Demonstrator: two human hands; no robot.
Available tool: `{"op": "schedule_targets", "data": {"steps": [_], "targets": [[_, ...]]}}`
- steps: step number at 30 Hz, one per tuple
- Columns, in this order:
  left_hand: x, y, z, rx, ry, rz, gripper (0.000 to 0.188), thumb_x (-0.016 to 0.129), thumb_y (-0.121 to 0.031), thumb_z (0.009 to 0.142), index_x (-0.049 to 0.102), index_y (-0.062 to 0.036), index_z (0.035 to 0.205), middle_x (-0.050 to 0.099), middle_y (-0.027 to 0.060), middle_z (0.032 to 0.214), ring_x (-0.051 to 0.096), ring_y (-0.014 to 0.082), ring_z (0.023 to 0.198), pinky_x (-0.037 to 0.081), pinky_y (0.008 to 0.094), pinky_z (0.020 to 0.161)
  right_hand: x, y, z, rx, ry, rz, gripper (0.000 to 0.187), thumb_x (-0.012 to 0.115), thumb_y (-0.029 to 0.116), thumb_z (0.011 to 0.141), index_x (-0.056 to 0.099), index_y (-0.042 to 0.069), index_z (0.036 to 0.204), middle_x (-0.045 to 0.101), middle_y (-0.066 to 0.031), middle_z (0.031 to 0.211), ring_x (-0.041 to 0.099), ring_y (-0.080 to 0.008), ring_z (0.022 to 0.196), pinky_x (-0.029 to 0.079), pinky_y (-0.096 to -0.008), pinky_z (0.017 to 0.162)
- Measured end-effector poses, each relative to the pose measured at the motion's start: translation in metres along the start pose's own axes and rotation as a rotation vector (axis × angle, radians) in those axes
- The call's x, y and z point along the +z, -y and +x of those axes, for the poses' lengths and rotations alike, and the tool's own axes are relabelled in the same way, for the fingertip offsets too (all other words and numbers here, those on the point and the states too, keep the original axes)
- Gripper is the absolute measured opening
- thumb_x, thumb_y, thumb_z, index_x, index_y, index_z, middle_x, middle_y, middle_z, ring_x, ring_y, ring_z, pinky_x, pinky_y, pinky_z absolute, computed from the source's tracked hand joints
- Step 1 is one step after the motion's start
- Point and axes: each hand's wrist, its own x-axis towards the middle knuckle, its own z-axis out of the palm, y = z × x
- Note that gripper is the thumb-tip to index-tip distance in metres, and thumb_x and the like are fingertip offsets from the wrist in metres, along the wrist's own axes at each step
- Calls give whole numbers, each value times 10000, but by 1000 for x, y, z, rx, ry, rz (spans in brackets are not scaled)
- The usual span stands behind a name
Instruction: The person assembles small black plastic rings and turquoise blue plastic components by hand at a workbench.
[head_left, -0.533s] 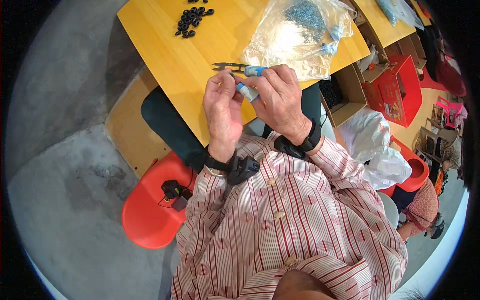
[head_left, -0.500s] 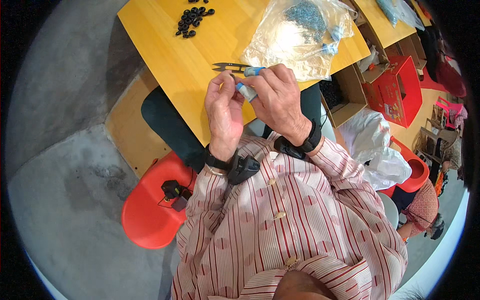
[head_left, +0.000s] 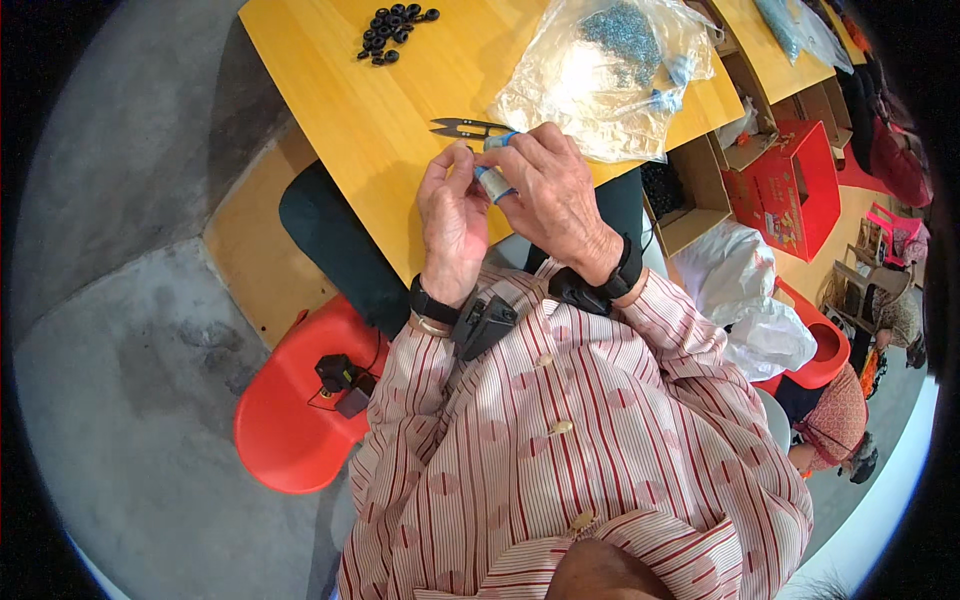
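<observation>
Above the near edge of the yellow table (head_left: 400, 150), my two hands meet at the fingertips. My left hand (head_left: 453, 215) is closed in a pinch; a tiny dark thing seems to sit at its fingertips, too small to name. From the right comes my right hand (head_left: 560, 200), its thumb and forefinger wrapped in blue-and-white bands and brought together against the left fingertips. What it pinches is hidden. Just beyond the fingers lies a pair of black thread snips (head_left: 465, 127). Farther off is a loose group of small black rings (head_left: 385, 35).
A clear plastic bag (head_left: 560, 90) with blue beads (head_left: 622, 40) lies at the table's far right. Open cardboard boxes (head_left: 695, 190) and a red box (head_left: 790, 190) stand to the right. A red stool (head_left: 290, 420) holding a small black device (head_left: 337, 372) is at my left.
Both hands stay together at nearly the same place, with only slight finger movement. The whole view has shifted a little, and the table things sit slightly farther right.
</observation>
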Motion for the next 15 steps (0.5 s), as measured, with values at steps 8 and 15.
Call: {"op": "schedule_targets", "data": {"steps": [8,15], "targets": [[11,-4,-3,102,-59,54,236,647,-155,908,541,-58,1095,599,21,839,551,85,736,433,215,628,0,-4,-2,0,-87,127,227,706,99,681,633,94,897,548,-41,778,509,-244,755,435,-356,656],[16,-8,-5,149,-75,99,231,656,-109,895,539,-52,1087,604,38,835,547,87,725,419,207,619,-1,-5,-6,-42,-85,144,239,722,104,681,627,92,900,546,-46,771,519,-244,757,449,-350,668]]}}
